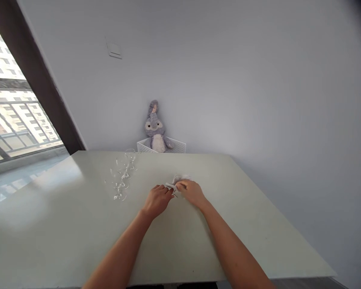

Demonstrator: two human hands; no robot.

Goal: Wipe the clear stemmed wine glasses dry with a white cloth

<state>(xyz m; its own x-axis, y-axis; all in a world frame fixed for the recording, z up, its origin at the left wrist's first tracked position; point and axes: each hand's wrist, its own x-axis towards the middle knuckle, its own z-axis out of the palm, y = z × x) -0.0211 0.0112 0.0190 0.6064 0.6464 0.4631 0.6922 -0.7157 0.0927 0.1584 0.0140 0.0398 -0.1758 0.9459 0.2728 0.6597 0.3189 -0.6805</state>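
Observation:
In front of me, over the middle of the table, both hands are close together at a small white and grey bundle (183, 177) that looks like soft cloth. My right hand (191, 192) is closed, its thumb and fingers pinching the near side of the bundle. My left hand (159, 199) is curled with its fingertips at a pale, flat-edged piece (170, 185) beside the bundle. What that piece is, and whether it joins the bundle, I cannot tell. To the left, several clear stemmed glasses (124, 174) stand in a line; their outlines are faint.
The pale table (228, 224) reaches toward the wall. Behind its far edge a grey plush rabbit (157, 130) sits in a white perforated basket (179, 147). A light switch (114, 49) is on the wall, and a window (18, 112) is at left.

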